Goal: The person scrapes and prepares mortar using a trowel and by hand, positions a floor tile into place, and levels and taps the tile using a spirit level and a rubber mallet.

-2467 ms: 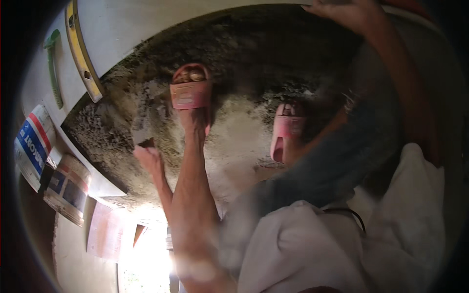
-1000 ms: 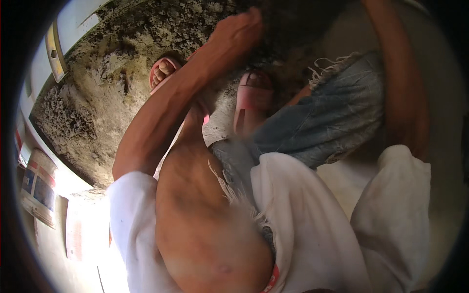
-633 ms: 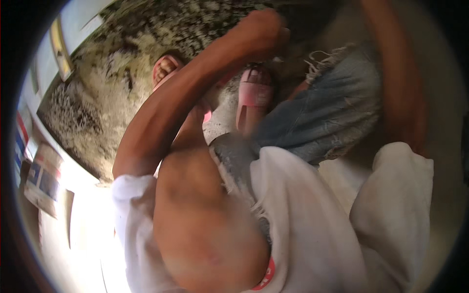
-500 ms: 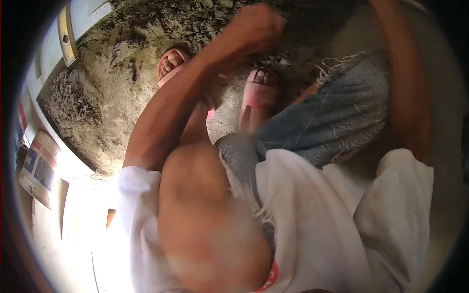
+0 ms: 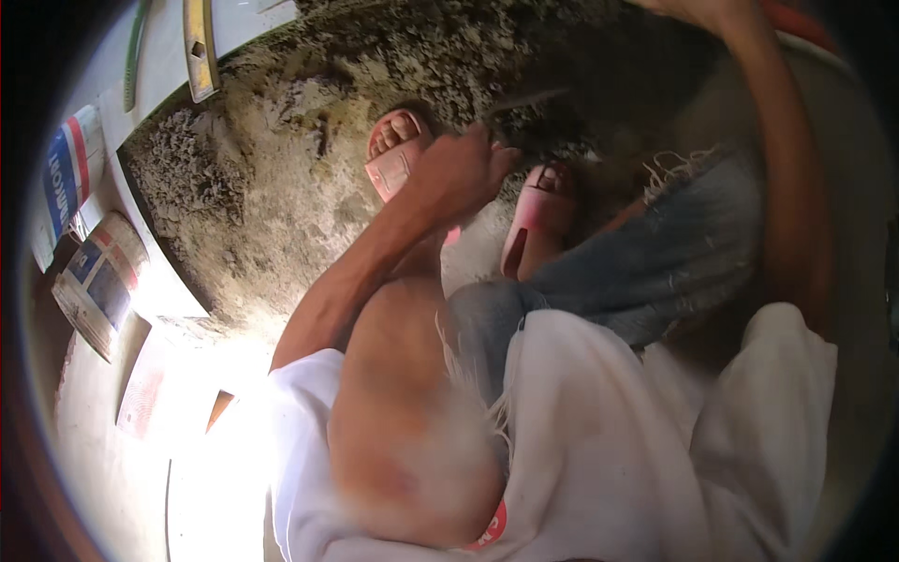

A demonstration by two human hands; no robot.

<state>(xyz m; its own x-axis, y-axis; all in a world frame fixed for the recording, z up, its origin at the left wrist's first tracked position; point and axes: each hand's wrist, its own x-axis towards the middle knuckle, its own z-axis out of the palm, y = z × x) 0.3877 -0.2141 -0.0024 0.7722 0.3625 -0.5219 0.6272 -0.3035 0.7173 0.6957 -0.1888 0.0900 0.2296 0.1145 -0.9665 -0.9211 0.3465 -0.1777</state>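
Note:
My left hand [image 5: 459, 173] is closed in a fist above my feet, and a thin grey stick [image 5: 524, 99] juts from it toward the upper right. Both feet wear pink sandals, the left sandal [image 5: 393, 164] partly behind the fist and the right sandal [image 5: 538, 215] beside it. They stand on rough, mottled concrete floor [image 5: 281, 187]. My right arm runs up the right side, and my right hand [image 5: 688, 9] is cut off by the top edge, its fingers hidden. Frayed blue denim shorts [image 5: 655, 272] and a white shirt [image 5: 609, 440] fill the lower part.
A yellow bar [image 5: 199, 47] and a green strip [image 5: 134, 51] lie on a pale surface at the top left. Printed bags and papers [image 5: 94, 281] lie along the left edge. A bright sunlit patch [image 5: 206, 450] glares at the lower left. An orange rim [image 5: 796, 26] shows at the top right.
My left fist has come down from the top of the view to just over the sandals. The view has shifted, showing more floor and the yellow bar.

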